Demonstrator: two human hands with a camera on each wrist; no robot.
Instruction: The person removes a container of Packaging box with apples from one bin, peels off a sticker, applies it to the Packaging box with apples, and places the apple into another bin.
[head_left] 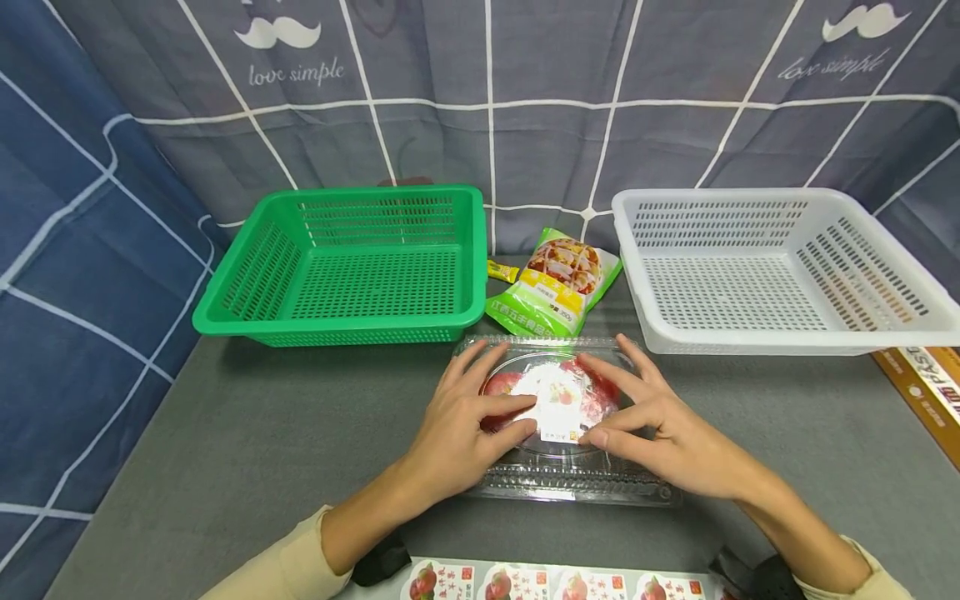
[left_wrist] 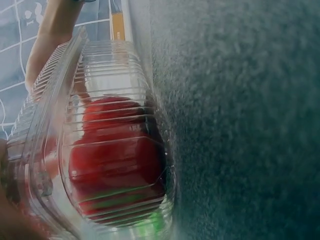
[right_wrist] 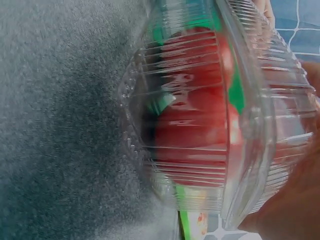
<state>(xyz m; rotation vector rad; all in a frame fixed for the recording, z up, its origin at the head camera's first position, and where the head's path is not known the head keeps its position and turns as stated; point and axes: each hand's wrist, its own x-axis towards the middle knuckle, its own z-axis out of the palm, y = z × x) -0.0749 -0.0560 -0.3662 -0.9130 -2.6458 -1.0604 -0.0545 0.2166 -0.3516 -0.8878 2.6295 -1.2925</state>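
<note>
A clear plastic clamshell box (head_left: 577,479) with red, apple-like fruit (left_wrist: 117,155) inside lies on the table, its lid down. On top of the lid is a white label (head_left: 558,408) with a small fruit picture, partly washed out by glare. My left hand (head_left: 468,421) rests on the left side of the lid, fingers spread, with thumb and index tips at the label's left edge. From the other side my right hand (head_left: 660,425) lies over the lid, its thumb touching the label's lower right corner. The right wrist view shows the fruit (right_wrist: 192,135) through the ribbed wall.
Behind the box stand a green basket (head_left: 375,321) on the left and a white basket (head_left: 750,337) on the right. A green food packet (head_left: 555,287) and a small yellow packet (head_left: 502,271) lie between them. A strip of fruit labels (head_left: 517,582) lies at the front edge.
</note>
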